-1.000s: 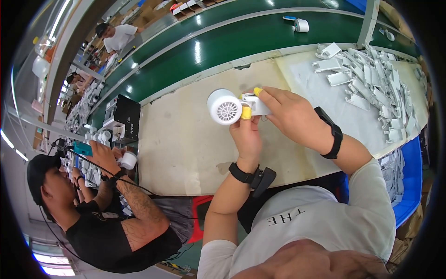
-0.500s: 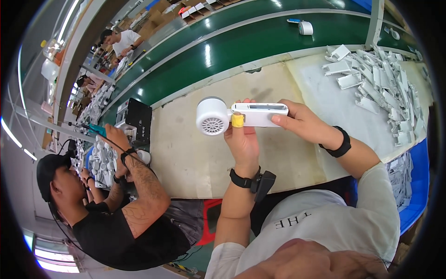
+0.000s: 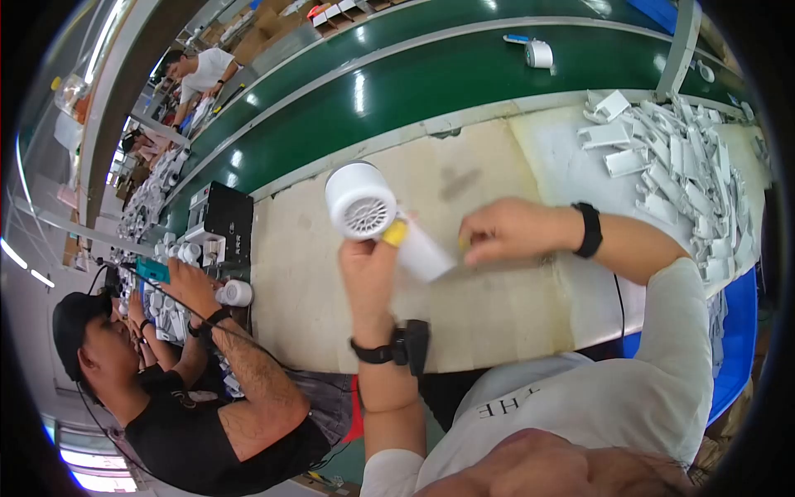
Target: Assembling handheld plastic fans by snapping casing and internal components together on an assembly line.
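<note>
Tilted over the bench, a white handheld fan [image 3: 362,199] shows a round head with a grille on its lower face. Its handle slopes down to the right, blurred by motion. My left hand [image 3: 369,269] is closed around the neck just below the head, with a yellow wrap on the thumb. My right hand [image 3: 505,232] is beside the handle's far end, apart from it. Its fingers look bent but smeared, so I cannot see whether they hold anything.
White plastic housings [image 3: 662,166] are heaped on the bench at right, above a blue bin [image 3: 737,340]. Beyond the bench runs a green conveyor [image 3: 464,66] carrying another white fan head [image 3: 538,55]. At left, a co-worker [image 3: 190,398] holds a teal tool [image 3: 152,270] near a black box [image 3: 226,222].
My right hand has let go of the handle and moved a little lower. My left hand has shifted left and turned the fan, so its handle now points down and right.
</note>
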`<state>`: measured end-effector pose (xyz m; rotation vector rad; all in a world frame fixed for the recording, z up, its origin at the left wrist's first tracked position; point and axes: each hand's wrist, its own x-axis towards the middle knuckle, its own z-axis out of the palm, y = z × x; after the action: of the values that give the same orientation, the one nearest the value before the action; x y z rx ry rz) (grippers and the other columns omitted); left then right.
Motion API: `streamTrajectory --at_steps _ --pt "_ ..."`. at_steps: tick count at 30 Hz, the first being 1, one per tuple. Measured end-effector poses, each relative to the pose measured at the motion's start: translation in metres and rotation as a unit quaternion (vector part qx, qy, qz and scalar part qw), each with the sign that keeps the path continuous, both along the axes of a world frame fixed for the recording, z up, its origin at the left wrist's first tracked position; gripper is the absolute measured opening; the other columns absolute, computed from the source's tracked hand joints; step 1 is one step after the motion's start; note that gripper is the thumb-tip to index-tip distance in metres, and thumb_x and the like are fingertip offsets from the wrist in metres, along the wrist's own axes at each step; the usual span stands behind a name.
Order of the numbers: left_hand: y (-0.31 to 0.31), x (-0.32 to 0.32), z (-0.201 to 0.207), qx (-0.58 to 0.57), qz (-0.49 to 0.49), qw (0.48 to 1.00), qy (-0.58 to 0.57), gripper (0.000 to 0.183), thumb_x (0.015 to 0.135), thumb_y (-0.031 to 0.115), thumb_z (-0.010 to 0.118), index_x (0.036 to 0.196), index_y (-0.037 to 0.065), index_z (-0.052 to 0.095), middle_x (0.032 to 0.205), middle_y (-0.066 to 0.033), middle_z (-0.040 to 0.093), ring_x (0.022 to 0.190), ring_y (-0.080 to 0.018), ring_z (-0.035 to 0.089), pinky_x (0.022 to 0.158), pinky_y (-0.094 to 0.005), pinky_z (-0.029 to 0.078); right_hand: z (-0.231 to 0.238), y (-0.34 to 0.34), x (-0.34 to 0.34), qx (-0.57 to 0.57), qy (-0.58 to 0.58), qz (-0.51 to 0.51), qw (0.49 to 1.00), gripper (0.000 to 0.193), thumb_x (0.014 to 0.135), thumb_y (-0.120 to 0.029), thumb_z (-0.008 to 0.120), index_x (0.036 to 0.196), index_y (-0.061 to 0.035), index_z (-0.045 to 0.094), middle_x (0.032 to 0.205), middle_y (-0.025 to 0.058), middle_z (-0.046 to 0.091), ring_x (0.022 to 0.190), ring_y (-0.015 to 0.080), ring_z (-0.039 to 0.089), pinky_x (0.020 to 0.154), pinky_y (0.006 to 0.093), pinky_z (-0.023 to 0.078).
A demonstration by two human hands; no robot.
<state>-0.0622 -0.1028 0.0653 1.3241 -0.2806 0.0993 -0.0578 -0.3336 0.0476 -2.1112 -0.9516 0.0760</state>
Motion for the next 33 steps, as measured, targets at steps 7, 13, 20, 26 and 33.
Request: streamTrajectory --at_steps 7,13,20,26,33 --pt "0.075 0.026 -0.030 0.621 0.368 0.687 0.085 0.029 0.075 0.012 0.061 0.104 0.007 0.056 0.089 -0.0148 0.065 0.086 -0.0323 0.061 0.090 -0.0488 0.037 -0.017 -0.133 0.199 -0.149 -0.236 -0.529 0.801 0.054 0.075 -0.030 0.066 0.122 -0.0108 0.048 0.122 0.0213 0.047 0.109 0.0380 0.047 0.094 0.0431 0.038" --pt "0.060 0.034 -0.039 0.694 0.477 0.534 -0.071 0.040 0.072 0.015 0.066 0.109 0.003 0.055 0.110 -0.0158 0.058 0.106 -0.0334 0.052 0.099 -0.0599 0.021 -0.043 -0.195 0.253 -0.171 -0.006 -0.625 0.761 0.053 0.076 -0.029 0.061 0.125 -0.0145 0.047 0.125 0.0216 0.045 0.108 0.0396 0.051 0.092 0.0441 0.042" --pt "0.019 0.028 -0.040 0.379 0.156 0.911 0.053 0.030 0.084 0.014 0.058 0.111 0.001 0.056 0.107 -0.0113 0.061 0.096 -0.0221 0.060 0.077 -0.0308 0.048 0.013 -0.137 0.195 0.225 0.219 -0.407 0.857 0.055 0.079 -0.023 0.061 0.127 -0.0041 0.040 0.108 0.0115 0.057 0.093 0.0221 0.060 0.082 0.0329 0.049" --pt "-0.042 0.027 -0.055 -0.096 -0.215 0.950 0.205 0.065 0.093 0.054 0.031 0.122 -0.003 0.044 0.119 -0.0182 0.053 0.107 -0.0240 0.055 0.088 -0.0367 0.045 0.030 -0.044 0.077 0.385 0.310 -0.170 0.853 0.054 0.084 -0.018 0.057 0.132 -0.0049 0.035 0.118 0.0068 0.052 0.104 0.0173 0.055 0.087 0.0325 0.048" --pt "-0.078 0.009 -0.035 -0.264 -0.249 0.895 0.258 0.063 0.093 0.051 0.035 0.128 -0.001 0.038 0.119 -0.0125 0.051 0.112 -0.0225 0.050 0.094 -0.0367 0.040 0.018 -0.015 -0.035 0.312 0.226 -0.133 0.913 0.066 0.073 -0.002 0.063 0.132 -0.0063 0.033 0.131 0.0077 0.038 0.119 0.0226 0.043 0.096 0.0369 0.040"
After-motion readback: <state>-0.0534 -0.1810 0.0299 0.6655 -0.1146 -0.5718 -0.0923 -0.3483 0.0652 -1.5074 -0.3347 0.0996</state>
